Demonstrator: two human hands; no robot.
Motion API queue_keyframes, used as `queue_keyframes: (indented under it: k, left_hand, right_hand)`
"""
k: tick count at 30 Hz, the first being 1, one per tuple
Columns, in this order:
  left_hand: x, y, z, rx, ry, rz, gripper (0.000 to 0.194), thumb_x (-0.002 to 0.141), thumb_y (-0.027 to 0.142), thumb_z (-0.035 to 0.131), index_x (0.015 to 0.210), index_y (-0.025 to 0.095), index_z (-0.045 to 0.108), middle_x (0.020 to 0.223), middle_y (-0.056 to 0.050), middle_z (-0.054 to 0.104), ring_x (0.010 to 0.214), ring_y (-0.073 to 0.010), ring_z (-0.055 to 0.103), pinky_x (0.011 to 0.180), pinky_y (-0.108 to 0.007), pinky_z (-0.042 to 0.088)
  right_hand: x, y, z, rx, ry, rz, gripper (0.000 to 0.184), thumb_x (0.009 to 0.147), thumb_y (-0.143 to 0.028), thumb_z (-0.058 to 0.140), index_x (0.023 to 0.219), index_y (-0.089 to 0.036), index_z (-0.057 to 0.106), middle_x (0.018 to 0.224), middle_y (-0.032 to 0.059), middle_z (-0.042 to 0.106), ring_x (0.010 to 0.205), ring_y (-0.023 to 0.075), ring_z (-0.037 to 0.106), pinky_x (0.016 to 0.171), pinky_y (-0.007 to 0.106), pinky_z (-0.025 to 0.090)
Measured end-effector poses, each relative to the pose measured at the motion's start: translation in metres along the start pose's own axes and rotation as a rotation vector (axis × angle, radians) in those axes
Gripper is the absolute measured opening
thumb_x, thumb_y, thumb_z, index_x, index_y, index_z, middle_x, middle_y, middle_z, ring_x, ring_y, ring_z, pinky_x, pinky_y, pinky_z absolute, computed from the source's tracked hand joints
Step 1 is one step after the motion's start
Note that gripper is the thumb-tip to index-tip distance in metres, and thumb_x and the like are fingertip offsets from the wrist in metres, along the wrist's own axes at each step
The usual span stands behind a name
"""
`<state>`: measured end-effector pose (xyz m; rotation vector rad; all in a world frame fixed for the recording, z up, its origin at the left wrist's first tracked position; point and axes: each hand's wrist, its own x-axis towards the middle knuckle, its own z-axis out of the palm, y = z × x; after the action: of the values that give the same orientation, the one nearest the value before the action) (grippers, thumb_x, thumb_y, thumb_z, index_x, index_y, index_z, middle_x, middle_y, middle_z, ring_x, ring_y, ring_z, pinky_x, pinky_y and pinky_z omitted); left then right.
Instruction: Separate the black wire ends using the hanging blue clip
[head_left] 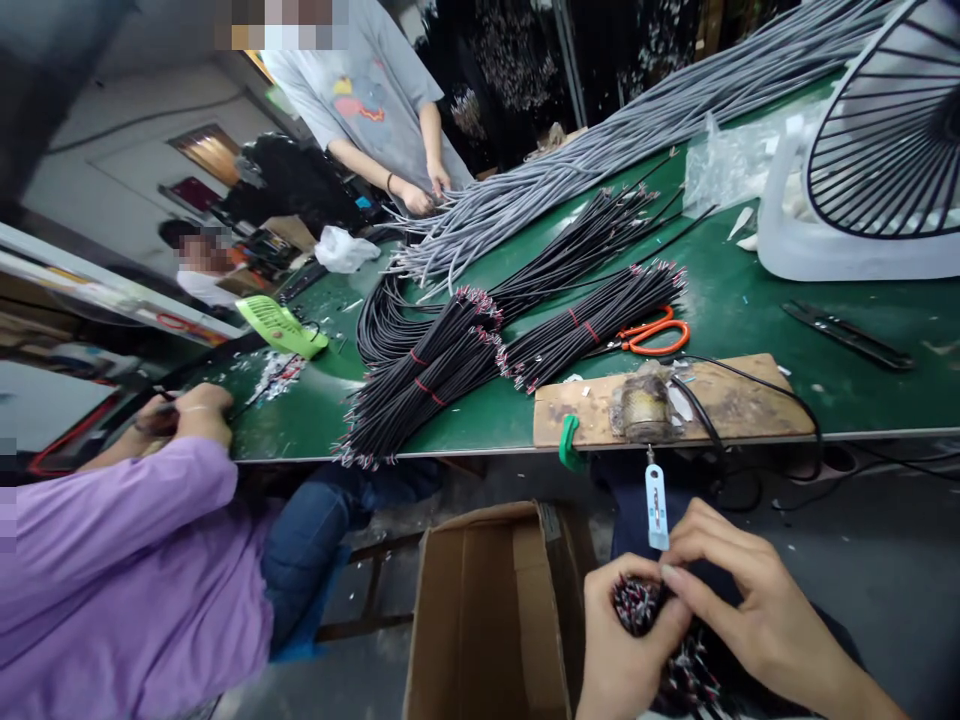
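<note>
My left hand is wrapped round a bundle of thin black cables, whose stripped ends show red, white and dark wires. My right hand has thumb and fingers pinched together just above the bundle, on what looks like one black cable, mostly hidden by the fingertips. Right above the pinch hangs a light blue flat plastic piece, its lower tip by my fingers. It is fixed to the shaft of a small motor mounted on a wooden board. More wire ends show below my hands.
On the green table lie banded black cable bundles, orange-handled scissors, snips, long grey cables and a white fan. An open cardboard box stands left of my hands. Co-workers sit and stand around the table.
</note>
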<state>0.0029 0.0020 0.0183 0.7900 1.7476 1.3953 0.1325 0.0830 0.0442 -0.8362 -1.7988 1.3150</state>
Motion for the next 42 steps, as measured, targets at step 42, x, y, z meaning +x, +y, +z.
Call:
queue_keyframes:
  k: [42]
  left_hand:
    - [0.006, 0.008, 0.001, -0.194, -0.087, -0.025, 0.016, 0.07, 0.026, 0.08, 0.062, 0.015, 0.071, 0.063, 0.0, 0.06, 0.063, -0.015, 0.054, 0.064, -0.026, 0.043]
  right_hand:
    - [-0.007, 0.008, 0.0, -0.06, 0.033, -0.06, 0.01, 0.089, -0.016, 0.061, 0.083, -0.021, 0.067, 0.076, 0.0033, 0.07, 0.072, 0.0207, 0.064, 0.091, 0.044, 0.042]
